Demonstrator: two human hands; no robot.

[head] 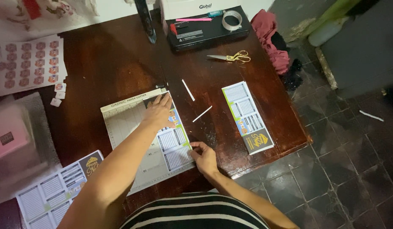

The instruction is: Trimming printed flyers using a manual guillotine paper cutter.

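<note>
A printed sheet (pixel 173 144) is being pressed flat on the paper cutter (pixel 124 123) near the tabletop's front edge by the open left hand (pixel 159 112); its edge is being pinched by the right hand (pixel 203 157). One trimmed sheet (pixel 247 116) is lying aside; another uncut sheet (pixel 56 191) is waiting.

Two bare forearms are seen, with no sleeves, watch or bracelet noted on either. The left hand (pixel 159 112) and the right hand (pixel 205 157) are ungloved; no rings can be made out on the fingers (pixel 166 99). A garment with black and white horizontal stripes (pixel 196 213) is worn on the torso.
</note>
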